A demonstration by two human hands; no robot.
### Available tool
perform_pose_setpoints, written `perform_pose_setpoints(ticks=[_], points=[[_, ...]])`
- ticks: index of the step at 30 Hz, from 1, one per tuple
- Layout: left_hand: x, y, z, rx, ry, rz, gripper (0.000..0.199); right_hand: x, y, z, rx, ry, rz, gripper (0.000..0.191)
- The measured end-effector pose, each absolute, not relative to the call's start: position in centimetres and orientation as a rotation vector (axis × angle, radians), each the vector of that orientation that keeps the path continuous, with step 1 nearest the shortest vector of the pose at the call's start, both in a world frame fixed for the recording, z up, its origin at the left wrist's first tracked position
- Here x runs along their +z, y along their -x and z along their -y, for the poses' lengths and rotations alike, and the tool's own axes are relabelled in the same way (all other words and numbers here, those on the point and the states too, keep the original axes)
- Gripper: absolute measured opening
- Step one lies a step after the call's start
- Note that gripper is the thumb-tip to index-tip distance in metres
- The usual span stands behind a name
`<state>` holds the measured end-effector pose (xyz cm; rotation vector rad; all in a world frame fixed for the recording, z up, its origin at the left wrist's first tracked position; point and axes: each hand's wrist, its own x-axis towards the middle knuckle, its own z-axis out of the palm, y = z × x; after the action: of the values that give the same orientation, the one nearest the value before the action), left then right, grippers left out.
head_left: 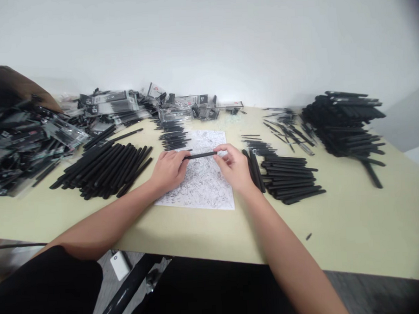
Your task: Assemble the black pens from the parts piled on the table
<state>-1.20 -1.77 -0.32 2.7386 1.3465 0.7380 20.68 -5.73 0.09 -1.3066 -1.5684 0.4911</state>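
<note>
A slim black pen point(200, 155) is held level between my two hands, above a white sheet point(200, 190) covered in dark scribbles. My left hand point(169, 171) is closed round the pen's left end. At the other end, the thumb and fingers of my right hand point(235, 167) pinch it. A pile of black pens point(106, 170) lies to the left of my left hand. Beside my right hand is another stack of black pens point(290, 179). Thin black refill-like sticks point(174, 135) lie in a row behind the sheet.
Printed clear packets point(113, 103) are heaped along the back, with more packets point(18, 147) by a brown box point(15, 82) at left. A tall black pile point(343, 118) stands at far right. Loose thin sticks point(288, 130) lie before it. A small dark piece point(309, 236) lies near the front edge.
</note>
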Motion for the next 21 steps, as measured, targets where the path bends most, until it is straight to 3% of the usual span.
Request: perform_pose_setpoints(ticks=[6,21], points=[[-0.38,1.23,1.76,0.777,-2.755,-1.286,0.025,-0.47,-20.8,5.5,0.519,1.439,1.502,0.033],[-0.39,1.14,1.82,0.742,-2.742,-1.305,0.026,-0.41,-20.76,5.5,0.436,1.363,1.604,0.02]])
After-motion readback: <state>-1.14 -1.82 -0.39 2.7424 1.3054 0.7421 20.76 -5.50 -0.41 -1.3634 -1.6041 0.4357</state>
